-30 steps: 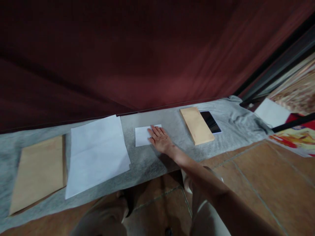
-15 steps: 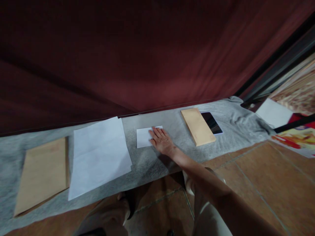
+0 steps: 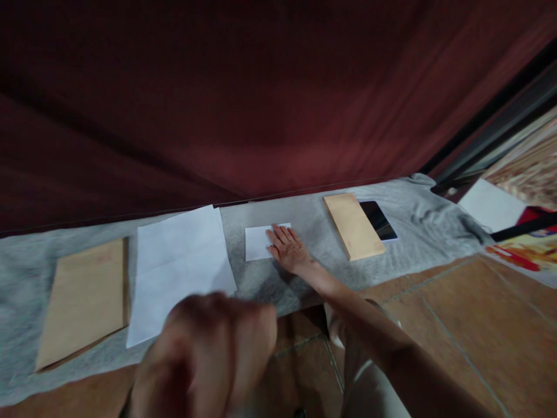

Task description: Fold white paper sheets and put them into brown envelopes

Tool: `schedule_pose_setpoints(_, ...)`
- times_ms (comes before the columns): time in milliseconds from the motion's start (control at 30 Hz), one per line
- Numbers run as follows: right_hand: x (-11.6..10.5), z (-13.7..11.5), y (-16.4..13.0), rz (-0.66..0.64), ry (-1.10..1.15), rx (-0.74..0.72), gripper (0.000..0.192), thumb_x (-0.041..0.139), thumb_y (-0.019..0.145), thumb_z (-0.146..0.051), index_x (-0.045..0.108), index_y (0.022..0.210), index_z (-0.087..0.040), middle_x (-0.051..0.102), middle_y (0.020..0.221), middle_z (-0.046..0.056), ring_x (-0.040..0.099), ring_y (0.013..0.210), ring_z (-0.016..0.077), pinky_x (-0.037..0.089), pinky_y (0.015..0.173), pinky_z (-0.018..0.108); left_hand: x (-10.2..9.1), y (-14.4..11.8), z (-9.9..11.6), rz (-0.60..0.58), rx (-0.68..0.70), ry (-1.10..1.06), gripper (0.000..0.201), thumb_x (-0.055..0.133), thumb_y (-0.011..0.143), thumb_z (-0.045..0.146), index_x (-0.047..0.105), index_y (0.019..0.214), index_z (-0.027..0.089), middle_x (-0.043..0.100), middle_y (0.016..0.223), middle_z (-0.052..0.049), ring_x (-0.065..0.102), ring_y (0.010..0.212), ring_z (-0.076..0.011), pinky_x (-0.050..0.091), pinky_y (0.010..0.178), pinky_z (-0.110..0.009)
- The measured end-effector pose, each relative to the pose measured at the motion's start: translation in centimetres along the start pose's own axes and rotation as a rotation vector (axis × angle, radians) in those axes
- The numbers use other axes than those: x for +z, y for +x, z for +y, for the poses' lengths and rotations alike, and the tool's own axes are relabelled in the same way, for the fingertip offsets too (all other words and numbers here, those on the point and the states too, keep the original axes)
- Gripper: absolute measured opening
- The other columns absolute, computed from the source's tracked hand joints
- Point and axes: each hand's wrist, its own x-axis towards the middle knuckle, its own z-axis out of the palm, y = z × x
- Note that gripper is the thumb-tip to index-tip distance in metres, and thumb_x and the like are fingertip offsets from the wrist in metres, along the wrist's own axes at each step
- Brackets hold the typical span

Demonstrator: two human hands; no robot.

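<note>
My right hand [image 3: 289,248] lies flat with fingers spread on the right part of a small folded white paper [image 3: 256,242]. The paper rests on a grey cloth-covered surface [image 3: 304,212]. Close to the camera, my left hand [image 3: 209,348] is raised and smeared by motion. Its fingers look bent, but whether anything is in them is hidden. Behind it, large white sheets [image 3: 178,261] lie on the cloth, their lower right part covered by this hand.
Large brown envelopes [image 3: 85,302] lie at the far left. To the right, a stack of narrow tan envelopes [image 3: 353,226] lies beside a dark-screened phone [image 3: 379,220]. A dark red curtain [image 3: 261,116] hangs behind the surface. Tiled floor [image 3: 461,307] shows in front.
My left hand has come into view from below, in front of the large sheets. My right hand stays flat on the small paper. The whole view has shifted slightly.
</note>
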Motion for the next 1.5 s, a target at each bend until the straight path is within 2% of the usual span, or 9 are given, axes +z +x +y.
schedule_pose_setpoints(100,-0.5,0.0,-0.1,-0.027,0.002,-0.018,0.054,0.039,0.108,-0.037,0.039,0.158,-0.016,0.032,0.166,0.012,0.034,0.153,0.0272,0.025,0.126,0.047,-0.3,6.0,-4.8,0.198,-0.123,0.334,0.03,0.052,0.099,0.049,0.065,0.09,0.024,0.068,0.082,-0.005,0.065,0.081,-0.0211,0.052,0.077,-0.035)
schedule_pose_setpoints(167,-0.7,0.1,-0.2,-0.028,0.003,-0.03,0.055,0.04,0.108,-0.037,0.039,0.158,-0.016,0.031,0.166,0.013,0.034,0.152,0.0284,0.025,0.126,0.047,0.5,8.0,-8.6,0.289,-0.246,0.696,0.032,0.045,0.102,0.042,0.067,0.094,0.021,0.071,0.093,-0.009,0.067,0.097,-0.0253,0.051,0.09,-0.041)
schedule_pose_setpoints(233,-0.7,0.2,-0.3,-0.018,0.001,-0.036,0.054,0.04,0.108,-0.037,0.04,0.157,-0.016,0.031,0.166,0.013,0.035,0.152,0.0283,0.026,0.126,0.048,1.7,8.1,-12.0,0.184,-0.305,0.896,0.034,0.044,0.102,0.039,0.068,0.112,0.017,0.07,0.121,-0.016,0.061,0.121,-0.0304,0.045,0.105,-0.047)
schedule_pose_setpoints(300,-0.5,0.3,-0.3,-0.003,-0.001,-0.038,0.053,0.041,0.108,-0.036,0.041,0.157,-0.016,0.032,0.166,0.013,0.035,0.152,0.0275,0.025,0.126,0.047,2.9,7.3,-14.7,0.126,-0.378,1.011,0.049,0.047,0.1,0.042,0.057,0.14,0.016,0.053,0.152,-0.016,0.04,0.146,-0.0358,0.031,0.119,-0.056)
schedule_pose_setpoints(400,-0.1,0.5,-0.4,0.02,0.004,-0.045,0.052,0.041,0.107,-0.037,0.043,0.156,-0.017,0.035,0.165,0.012,0.036,0.151,0.0266,0.025,0.125,0.048,4.3,6.1,-16.9,0.095,-0.468,1.073,0.065,0.043,0.102,0.048,0.038,0.156,0.012,0.033,0.166,-0.015,0.024,0.155,-0.0352,0.018,0.125,-0.059)
schedule_pose_setpoints(667,-0.1,2.3,-0.3,0.018,-0.01,0.04,0.055,0.035,0.108,-0.038,0.039,0.158,-0.014,0.035,0.165,0.011,0.036,0.151,0.028,0.025,0.125,0.049,5.6,6.5,-17.4,0.213,-0.567,1.075,0.08,0.041,0.1,0.056,0.031,0.157,0.0,0.024,0.166,-0.026,0.02,0.157,-0.0355,0.02,0.126,-0.055)
schedule_pose_setpoints(900,-1.1,4.4,-0.2,0.044,-0.017,0.157,0.056,0.031,0.107,-0.033,0.039,0.157,-0.008,0.036,0.163,0.015,0.037,0.151,0.0296,0.025,0.124,0.052,6.0,6.2,-17.6,0.256,-0.56,1.078,0.082,0.042,0.099,0.056,0.029,0.158,0.001,0.024,0.166,-0.026,0.02,0.157,-0.0351,0.021,0.126,-0.054)
schedule_pose_setpoints(1167,-0.6,1.1,-0.5,-0.009,0.078,-0.125,0.052,0.032,0.107,-0.031,0.04,0.157,-0.017,0.035,0.166,0.007,0.032,0.153,0.0201,0.026,0.126,0.043,6.1,6.3,-17.3,0.253,-0.557,1.063,0.075,0.041,0.1,0.049,0.032,0.157,0.0,0.026,0.166,-0.025,0.02,0.157,-0.0357,0.019,0.126,-0.056)
schedule_pose_setpoints(1500,-0.3,2.8,-0.6,-0.015,-0.011,-0.038,0.055,0.033,0.108,-0.037,0.036,0.16,-0.017,0.033,0.166,0.009,0.032,0.153,0.0254,0.023,0.126,0.047,6.3,6.4,-16.3,0.226,-0.57,1.049,0.073,0.043,0.101,0.048,0.032,0.158,0.003,0.026,0.166,-0.025,0.021,0.156,-0.0366,0.018,0.126,-0.056)
